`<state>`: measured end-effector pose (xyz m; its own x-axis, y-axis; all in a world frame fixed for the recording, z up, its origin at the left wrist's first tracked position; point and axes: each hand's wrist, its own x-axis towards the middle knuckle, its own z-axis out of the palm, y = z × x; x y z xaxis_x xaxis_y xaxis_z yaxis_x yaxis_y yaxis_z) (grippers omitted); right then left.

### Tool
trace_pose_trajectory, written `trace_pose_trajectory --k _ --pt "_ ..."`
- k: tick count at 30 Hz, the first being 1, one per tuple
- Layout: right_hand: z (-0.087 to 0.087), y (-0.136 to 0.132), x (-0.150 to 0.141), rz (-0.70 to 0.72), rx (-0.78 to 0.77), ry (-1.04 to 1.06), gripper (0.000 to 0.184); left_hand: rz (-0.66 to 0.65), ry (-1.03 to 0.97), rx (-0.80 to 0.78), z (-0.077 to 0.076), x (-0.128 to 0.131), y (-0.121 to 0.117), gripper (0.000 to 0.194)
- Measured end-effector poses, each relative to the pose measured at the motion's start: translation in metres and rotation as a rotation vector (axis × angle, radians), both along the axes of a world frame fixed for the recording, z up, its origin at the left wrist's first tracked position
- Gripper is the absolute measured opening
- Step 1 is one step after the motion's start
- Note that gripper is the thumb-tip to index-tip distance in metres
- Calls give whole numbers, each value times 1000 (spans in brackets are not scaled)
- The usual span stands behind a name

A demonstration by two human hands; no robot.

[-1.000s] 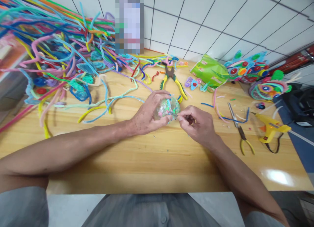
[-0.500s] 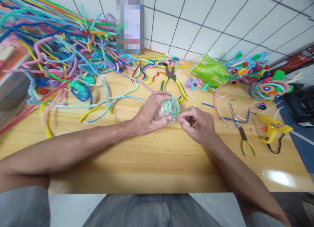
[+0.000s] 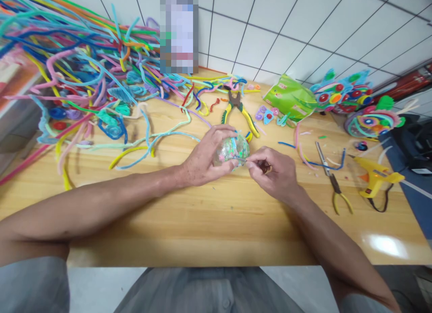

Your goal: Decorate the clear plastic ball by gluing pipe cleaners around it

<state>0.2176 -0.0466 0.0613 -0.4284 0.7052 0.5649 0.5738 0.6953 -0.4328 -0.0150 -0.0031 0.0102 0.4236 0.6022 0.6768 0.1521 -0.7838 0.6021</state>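
Clear rounded piece (image 3: 238,147), colour-speckled; positioned over the worktop (image 3: 189,223), near the splayed pliers (image 3: 235,105). Left hand (image 3: 211,157): fingers partly curled around its side, apparently steadying it. Right hand (image 3: 275,171): fingers pinched together on a thin strip (image 3: 241,159) at its near edge, presumably for fine control.
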Motion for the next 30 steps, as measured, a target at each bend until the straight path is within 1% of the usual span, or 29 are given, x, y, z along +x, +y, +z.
trace_pose_trajectory --k 13,17,21,30 --pt "-1 -1 0 -19 10 -9 14 2 24 -29 1 -1 0 55" --pt "-2 0 1 -8 20 4 13 5 28 -10 2 -1 0 55" --pt "-3 -1 0 -31 3 -7 13 8 34 -14 2 -2 -1 54" --pt "-2 -1 -1 -18 23 -12 14 8 24 -13 -1 -1 1 57"
